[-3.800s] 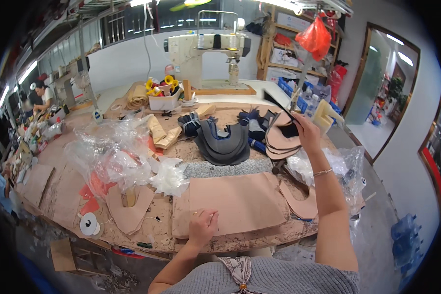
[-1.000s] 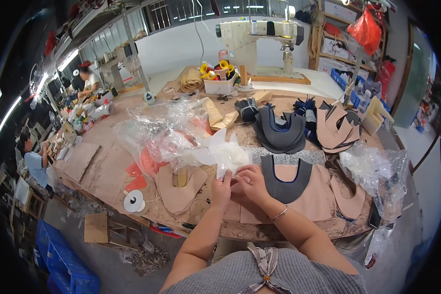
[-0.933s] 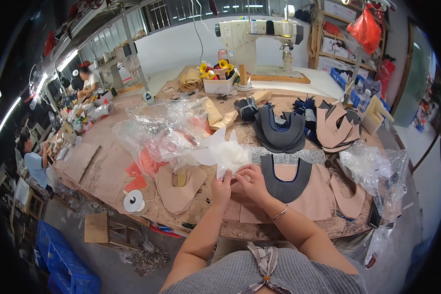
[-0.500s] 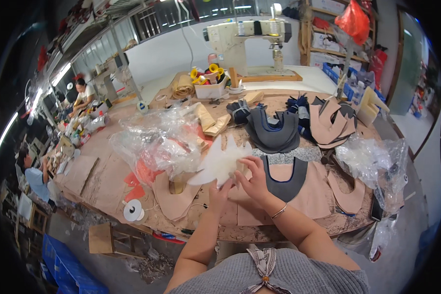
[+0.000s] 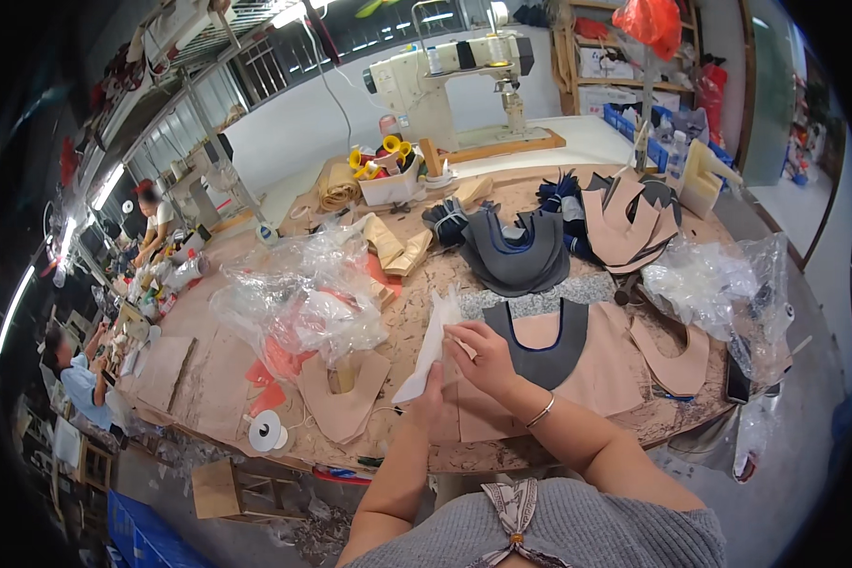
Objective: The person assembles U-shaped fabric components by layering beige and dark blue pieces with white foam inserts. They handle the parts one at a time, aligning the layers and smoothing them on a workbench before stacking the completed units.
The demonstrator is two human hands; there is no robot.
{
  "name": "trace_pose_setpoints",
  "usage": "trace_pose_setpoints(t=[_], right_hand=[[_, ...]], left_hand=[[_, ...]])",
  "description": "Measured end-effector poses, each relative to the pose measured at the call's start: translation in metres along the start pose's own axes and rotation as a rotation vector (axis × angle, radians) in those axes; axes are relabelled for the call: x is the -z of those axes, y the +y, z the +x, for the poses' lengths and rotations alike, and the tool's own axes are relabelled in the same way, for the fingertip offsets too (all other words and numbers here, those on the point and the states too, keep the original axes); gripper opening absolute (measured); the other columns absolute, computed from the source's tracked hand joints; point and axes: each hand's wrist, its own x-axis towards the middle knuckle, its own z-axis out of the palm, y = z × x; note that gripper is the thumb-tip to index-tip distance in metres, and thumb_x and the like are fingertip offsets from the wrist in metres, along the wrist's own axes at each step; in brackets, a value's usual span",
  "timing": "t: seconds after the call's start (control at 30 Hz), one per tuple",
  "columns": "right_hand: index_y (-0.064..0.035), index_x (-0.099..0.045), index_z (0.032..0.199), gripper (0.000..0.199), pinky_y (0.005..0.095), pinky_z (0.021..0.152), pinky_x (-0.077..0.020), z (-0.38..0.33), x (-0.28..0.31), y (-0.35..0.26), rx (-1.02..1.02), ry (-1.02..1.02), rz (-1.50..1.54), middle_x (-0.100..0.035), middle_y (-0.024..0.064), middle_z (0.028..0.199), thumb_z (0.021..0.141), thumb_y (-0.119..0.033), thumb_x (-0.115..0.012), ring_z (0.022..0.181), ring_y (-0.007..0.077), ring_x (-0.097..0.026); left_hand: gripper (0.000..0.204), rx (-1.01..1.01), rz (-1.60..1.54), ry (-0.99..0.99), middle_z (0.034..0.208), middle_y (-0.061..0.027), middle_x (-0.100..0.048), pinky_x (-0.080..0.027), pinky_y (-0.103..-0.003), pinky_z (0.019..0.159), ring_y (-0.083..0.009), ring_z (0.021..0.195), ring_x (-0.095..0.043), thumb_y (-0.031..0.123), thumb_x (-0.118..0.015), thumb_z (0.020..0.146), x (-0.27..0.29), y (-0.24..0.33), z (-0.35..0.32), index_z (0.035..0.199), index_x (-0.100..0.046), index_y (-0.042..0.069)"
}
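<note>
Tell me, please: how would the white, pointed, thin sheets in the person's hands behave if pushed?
The white, pointed, thin sheets look probably light, showing little thickness. They seem fairly stiff, extending past the left hand without drooping. They may slide apart, as upper tips look separate.

Got off-white sewing machine [image 5: 431, 121] up back, white bin [image 5: 388, 192] with yellow cones [image 5: 392, 145] front-left of it. Seeing red plastic bag [image 5: 647, 26] hung upper right, clear bottle [image 5: 677, 156] near blue basket [image 5: 625, 130]. Also wooden stool [image 5: 220, 490] and blue crate [image 5: 142, 528] lower left, co-worker in light blue [image 5: 83, 386] far left.
</note>
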Motion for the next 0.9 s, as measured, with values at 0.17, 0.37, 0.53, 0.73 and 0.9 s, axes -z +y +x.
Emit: trace_pose_setpoints(t=[0.17,0.37,0.53,0.73,0.9], right_hand=[[-0.0053,-0.066,0.103,0.022,0.0331,0.064,-0.0542,-0.002,0.003,0.006,0.084,-0.044,-0.075,-0.066,0.0109,0.092,0.081,-0.008,-0.068,0.075,0.0269,-0.066],[-0.003,-0.064,0.101,0.023,0.0312,0.063,-0.0544,-0.003,0.003,0.01,0.148,-0.001,-0.122,-0.066,0.0113,0.086,0.078,-0.004,-0.067,0.073,0.026,-0.066],[-0.0001,-0.066,0.097,0.015,0.0271,0.065,-0.0544,-0.005,-0.01,0.009,-0.344,0.062,0.262,-0.069,0.0068,0.085,0.082,-0.003,-0.064,0.075,0.0128,-0.067],[0.0022,-0.06,0.093,0.008,0.0312,0.083,-0.0554,-0.01,-0.016,0.028,-0.824,0.117,0.854,-0.066,0.0092,0.091,0.09,-0.004,-0.057,0.084,0.0148,-0.065],[0.0003,-0.056,0.094,0.007,0.0392,0.091,-0.0537,-0.005,-0.004,0.02,-0.949,0.136,1.159,-0.064,0.0112,0.093,0.09,-0.004,-0.054,0.091,0.0208,-0.065]], left_hand=[[0.027,-0.012,0.033,-0.011,0.067,0.0056,-0.039,-0.027,-0.025,0.051,-0.006,0.059,-0.035,0.028,-0.046,0.101,-0.005,0.006,-0.002,0.082,-0.051,0.01],[0.045,-0.136,0.149,-0.219,0.138,-0.0126,-0.045,-0.028,-0.034,0.11,-0.0233,0.131,-0.039,0.02,-0.04,0.101,-0.002,0.016,-0.001,0.139,-0.038,-0.002],[0.04,0.186,-0.175,-0.004,0.134,-0.011,-0.049,-0.035,-0.035,0.106,-0.0229,0.127,-0.044,0.027,-0.044,0.101,-0.007,0.003,0.005,0.133,-0.046,0.004],[0.041,0.203,-0.836,0.02,0.132,-0.0105,-0.051,-0.039,-0.043,0.103,-0.0256,0.124,-0.048,0.028,-0.038,0.102,-0.003,0.012,0.021,0.136,-0.039,0.005],[0.04,0.24,-0.948,0.084,0.133,-0.0104,-0.051,-0.039,-0.045,0.104,-0.0266,0.124,-0.048,0.026,-0.04,0.102,0.019,-0.004,0.037,0.136,-0.04,0.005]])
